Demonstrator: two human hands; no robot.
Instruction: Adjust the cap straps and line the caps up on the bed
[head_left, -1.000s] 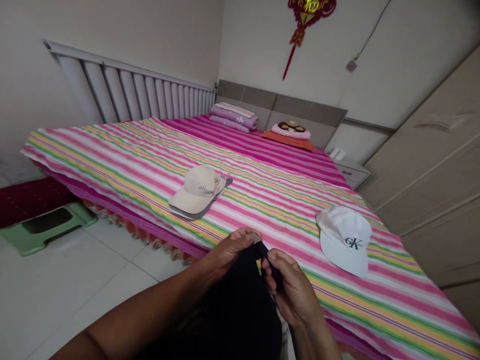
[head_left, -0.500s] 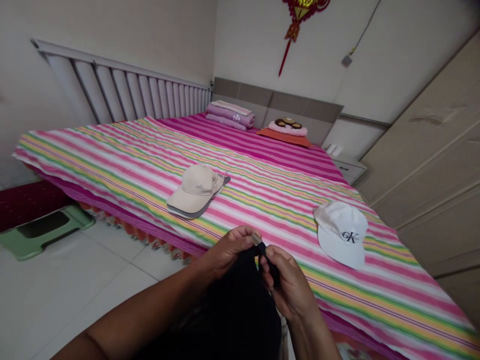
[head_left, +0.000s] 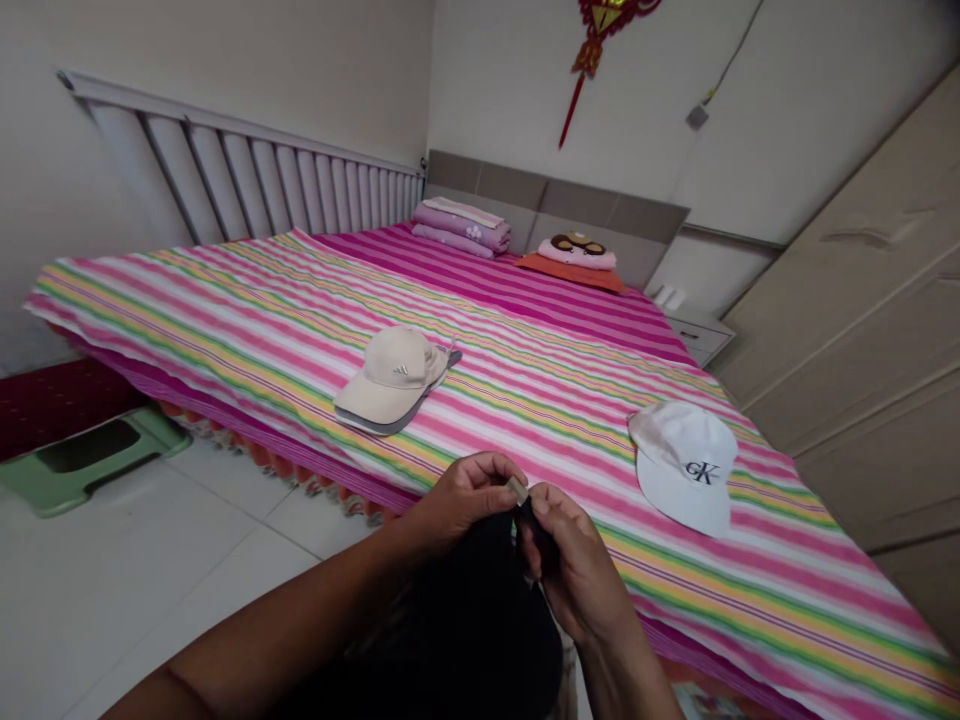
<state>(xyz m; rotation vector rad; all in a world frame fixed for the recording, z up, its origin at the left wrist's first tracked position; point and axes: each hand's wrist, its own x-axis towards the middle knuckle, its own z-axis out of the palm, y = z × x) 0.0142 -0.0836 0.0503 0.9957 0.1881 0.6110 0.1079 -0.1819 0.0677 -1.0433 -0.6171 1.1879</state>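
A dark strap [head_left: 528, 518] with a small pale buckle [head_left: 517, 490] was held in front of the person, just off the near edge of the bed [head_left: 247, 305]. Its long axis slanted from about 11 o'clock to about 5 o'clock, the buckle end pointing toward 11 and the lower end running in behind the fingers of the right hand [head_left: 581, 565]. The left hand [head_left: 469, 500] had a narrow grip, thumb and forefinger pinched at the buckle; the right hand's grip was also closed, thumb and fingers around the strap. Dark fabric [head_left: 487, 620] lay below the hands toward 7 o'clock; where it joined the strap could not be made out. From the hands, a beige cap [head_left: 401, 365] sat on the striped cover at 10 to 11 o'clock, its bill aimed toward 8, and a white cap [head_left: 686, 465] lay near 3 o'clock, its bill toward 6. A green stool [head_left: 112, 440] stood on the floor at 9 o'clock. Compared with half a second earlier, the left thumb reached farther toward 3 o'clock, the fingertips of both hands were closer together, and less strap showed between them; both caps rested as before.
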